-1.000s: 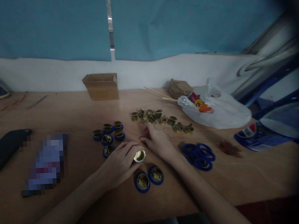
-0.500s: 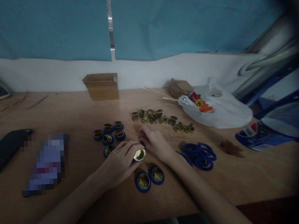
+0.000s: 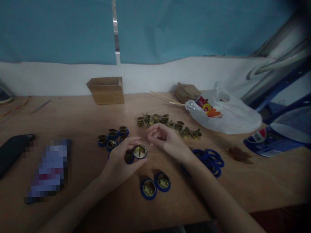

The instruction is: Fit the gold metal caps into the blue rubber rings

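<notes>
Between the thumb and fingers of my left hand (image 3: 121, 159) is a round metal piece (image 3: 140, 152), its hollow side up. My right hand (image 3: 163, 138) is raised to its right with fingertips pinched together; whether something small is between them I cannot make out. Beyond it lie several brass-coloured pieces (image 3: 180, 125). Several similar pieces with blue rings (image 3: 102, 140) sit left of and partly behind my left hand. Two more blue-ringed pieces (image 3: 148, 189) lie nearer me. Several loose blue rings (image 3: 214, 158) are right of my right hand, partly covered by the forearm.
An open cardboard box (image 3: 108, 94) and a brown packet (image 3: 187, 92) stand by the wall. A white plastic bag (image 3: 238, 116) and a blue container (image 3: 264, 141) are at right. On the left lie a black phone (image 3: 10, 153) and a blurred packet (image 3: 51, 169).
My left hand has shifted left and opened wider around the metal piece, which is more fully visible. My right hand has moved slightly right and up, away from it.
</notes>
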The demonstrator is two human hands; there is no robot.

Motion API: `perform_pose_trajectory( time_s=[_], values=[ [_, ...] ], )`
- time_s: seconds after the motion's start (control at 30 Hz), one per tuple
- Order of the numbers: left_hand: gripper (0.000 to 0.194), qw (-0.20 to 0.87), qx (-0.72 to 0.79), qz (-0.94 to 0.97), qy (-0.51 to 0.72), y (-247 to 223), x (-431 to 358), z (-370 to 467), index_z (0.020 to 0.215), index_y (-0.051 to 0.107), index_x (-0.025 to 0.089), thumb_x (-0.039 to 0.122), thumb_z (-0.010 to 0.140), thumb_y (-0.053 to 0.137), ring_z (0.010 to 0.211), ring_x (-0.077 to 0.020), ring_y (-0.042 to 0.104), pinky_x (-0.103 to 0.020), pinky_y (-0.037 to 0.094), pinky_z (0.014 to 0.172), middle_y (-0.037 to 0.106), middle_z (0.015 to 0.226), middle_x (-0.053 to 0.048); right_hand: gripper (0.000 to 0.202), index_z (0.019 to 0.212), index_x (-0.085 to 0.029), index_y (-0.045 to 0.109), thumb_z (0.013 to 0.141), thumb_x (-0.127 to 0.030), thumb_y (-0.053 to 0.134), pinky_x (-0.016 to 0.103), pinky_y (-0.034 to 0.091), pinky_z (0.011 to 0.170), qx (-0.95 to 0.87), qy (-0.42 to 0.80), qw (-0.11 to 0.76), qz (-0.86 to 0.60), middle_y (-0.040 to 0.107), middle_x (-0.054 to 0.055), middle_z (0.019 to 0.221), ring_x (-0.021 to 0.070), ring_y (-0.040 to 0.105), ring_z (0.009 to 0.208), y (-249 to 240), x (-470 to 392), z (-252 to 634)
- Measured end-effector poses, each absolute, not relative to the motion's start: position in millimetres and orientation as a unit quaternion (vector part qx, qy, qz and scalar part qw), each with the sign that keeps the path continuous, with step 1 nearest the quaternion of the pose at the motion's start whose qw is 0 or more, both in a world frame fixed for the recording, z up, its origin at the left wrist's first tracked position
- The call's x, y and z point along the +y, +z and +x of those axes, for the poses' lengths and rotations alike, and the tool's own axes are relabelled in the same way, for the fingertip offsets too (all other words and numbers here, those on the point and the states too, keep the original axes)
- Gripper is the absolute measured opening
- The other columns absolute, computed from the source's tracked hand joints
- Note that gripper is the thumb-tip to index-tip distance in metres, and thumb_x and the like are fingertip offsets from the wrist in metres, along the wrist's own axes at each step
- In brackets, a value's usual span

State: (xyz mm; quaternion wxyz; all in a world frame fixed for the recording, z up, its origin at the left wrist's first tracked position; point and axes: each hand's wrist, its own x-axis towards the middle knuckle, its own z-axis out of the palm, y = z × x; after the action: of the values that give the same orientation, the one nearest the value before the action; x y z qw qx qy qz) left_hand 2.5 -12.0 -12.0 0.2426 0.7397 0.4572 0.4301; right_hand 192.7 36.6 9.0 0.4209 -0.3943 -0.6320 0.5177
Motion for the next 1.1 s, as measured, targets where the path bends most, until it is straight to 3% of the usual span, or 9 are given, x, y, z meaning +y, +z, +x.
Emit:
perform_pose_trajectory(
  time_s=[0.13,0.3,0.53,0.73,1.1],
  values=[
    [0.046,0.319,0.433,0.729,0.424,-9.8,-11.5,2.4,0.115,0.055,0.021,0.021,0.073,0.075,0.096,-0.0192,0.070,-0.033,0.056,0.087,0.070,0.109,-0.005,0.024,0.093,-0.021,0.059,0.074,-0.020,0.074,0.022,0.046,0.061,-0.544,0.645,0.422,-0.331,0.057,-0.002,0.089,0.0078,0.054,0.067,17.3,29.8,192.0],
    [0.030,0.324,0.393,0.739,0.441,-9.3,-16.7,4.0,0.102,0.059,0.021,0.019,0.075,0.072,0.099,-0.0193,0.068,-0.033,0.055,0.087,0.070,0.105,-0.005,0.022,0.089,-0.021,0.061,0.072,-0.016,0.076,0.019,0.044,0.060,-0.483,0.695,0.430,-0.315,0.056,-0.003,0.085,0.0063,0.054,0.066,17.5,25.6,186.6],
    [0.019,0.295,0.352,0.765,0.451,-4.9,-17.0,2.6,0.094,0.063,0.019,0.016,0.077,0.070,0.107,-0.0206,0.066,-0.034,0.052,0.093,0.069,0.114,-0.009,0.022,0.085,-0.019,0.061,0.071,-0.017,0.078,0.018,0.041,0.057,-0.437,0.703,0.455,-0.328,0.055,-0.005,0.075,0.0050,0.054,0.061,13.9,27.6,183.4],
    [0.029,0.295,0.347,0.768,0.450,-3.8,-16.7,4.6,0.105,0.066,0.018,0.013,0.078,0.069,0.100,-0.0191,0.068,-0.032,0.054,0.088,0.071,0.107,-0.008,0.025,0.081,-0.019,0.059,0.067,-0.020,0.080,0.021,0.044,0.059,-0.433,0.689,0.459,-0.356,0.055,-0.005,0.074,0.0062,0.054,0.059,14.7,27.6,181.3],
    [0.028,0.298,0.358,0.757,0.458,-1.3,-15.9,4.3,0.104,0.069,0.019,0.014,0.077,0.070,0.100,-0.0203,0.068,-0.035,0.056,0.088,0.071,0.107,-0.009,0.024,0.078,-0.019,0.058,0.069,-0.028,0.078,0.022,0.044,0.060,-0.484,0.639,0.456,-0.388,0.056,-0.005,0.070,0.0077,0.054,0.059,16.1,28.8,183.1]
  ],
)
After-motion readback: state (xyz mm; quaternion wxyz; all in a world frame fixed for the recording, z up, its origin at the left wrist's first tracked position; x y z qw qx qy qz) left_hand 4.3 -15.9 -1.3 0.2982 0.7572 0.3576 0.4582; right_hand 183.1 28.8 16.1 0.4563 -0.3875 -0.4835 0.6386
